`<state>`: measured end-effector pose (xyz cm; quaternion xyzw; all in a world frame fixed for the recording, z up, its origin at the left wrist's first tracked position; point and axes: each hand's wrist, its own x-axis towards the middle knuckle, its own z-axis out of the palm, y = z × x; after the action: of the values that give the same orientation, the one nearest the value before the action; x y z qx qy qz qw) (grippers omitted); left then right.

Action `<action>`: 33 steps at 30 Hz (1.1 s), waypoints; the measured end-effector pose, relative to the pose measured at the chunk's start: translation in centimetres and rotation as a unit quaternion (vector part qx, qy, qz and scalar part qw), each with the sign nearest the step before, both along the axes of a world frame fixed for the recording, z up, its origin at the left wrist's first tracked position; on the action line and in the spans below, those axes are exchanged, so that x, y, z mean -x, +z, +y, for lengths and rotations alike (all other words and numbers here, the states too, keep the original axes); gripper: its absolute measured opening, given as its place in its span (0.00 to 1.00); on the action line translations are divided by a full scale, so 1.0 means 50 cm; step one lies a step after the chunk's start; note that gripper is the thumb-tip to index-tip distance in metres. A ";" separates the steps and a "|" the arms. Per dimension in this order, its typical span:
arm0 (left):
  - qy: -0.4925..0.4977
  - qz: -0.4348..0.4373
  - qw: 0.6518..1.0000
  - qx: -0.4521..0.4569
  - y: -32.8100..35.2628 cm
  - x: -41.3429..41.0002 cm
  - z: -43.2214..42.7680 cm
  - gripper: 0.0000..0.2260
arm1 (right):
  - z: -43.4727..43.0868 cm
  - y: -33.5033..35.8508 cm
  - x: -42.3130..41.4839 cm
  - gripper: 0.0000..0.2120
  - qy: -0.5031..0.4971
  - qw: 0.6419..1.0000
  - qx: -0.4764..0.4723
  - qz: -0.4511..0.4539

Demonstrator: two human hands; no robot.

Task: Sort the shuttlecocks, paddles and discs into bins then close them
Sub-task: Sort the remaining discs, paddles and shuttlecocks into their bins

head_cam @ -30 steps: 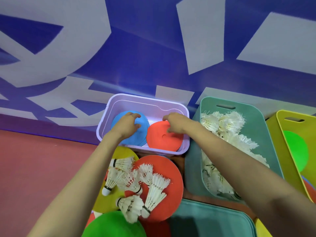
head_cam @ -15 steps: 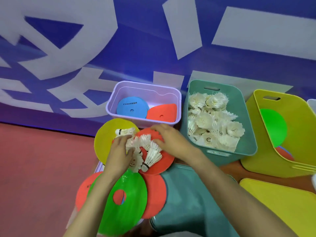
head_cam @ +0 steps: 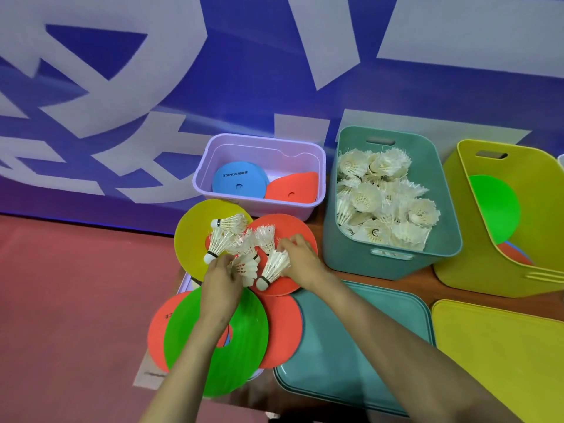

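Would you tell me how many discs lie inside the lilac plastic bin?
2: a round blue plastic disc at the left of the lilac plastic bin, an orange-red plastic disc at its right; more may hide underneath.

A sports hall or training venue is indicated. A red, court-like floor [head_cam: 76, 300] is bordered by a blue banner [head_cam: 244, 87] printed with large white characters. Feather shuttlecocks [head_cam: 381, 203] are heaped in a teal bin [head_cam: 351, 265], and flat coloured marker discs [head_cam: 244, 355] are spread beside a lilac bin [head_cam: 274, 210] and a yellow bin [head_cam: 457, 270].
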<state>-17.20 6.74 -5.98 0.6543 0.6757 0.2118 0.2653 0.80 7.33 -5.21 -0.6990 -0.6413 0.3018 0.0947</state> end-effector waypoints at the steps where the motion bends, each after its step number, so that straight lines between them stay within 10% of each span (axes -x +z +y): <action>1: -0.001 -0.003 1.000 -0.007 0.000 0.000 -0.002 0.12 | -0.002 0.001 -0.003 0.17 -0.008 1.000 -0.015 0.012; 11: 0.029 -0.029 0.999 -0.022 0.005 -0.016 -0.042 0.15 | -0.031 0.022 -0.035 0.04 -0.013 0.995 -0.084 0.046; 20: 0.022 -0.058 0.998 0.019 -0.004 -0.044 -0.062 0.15 | -0.026 0.007 -0.014 0.30 0.000 1.000 0.003 0.003; 33: 0.098 -0.190 0.976 0.033 0.058 -0.049 -0.052 0.17 | -0.062 0.103 -0.021 0.24 0.012 0.982 -0.185 0.021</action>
<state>-14.75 4.15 -3.09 0.5237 0.6803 0.3349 0.3883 1.86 4.24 -0.06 -0.6550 -0.6926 0.1938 0.2319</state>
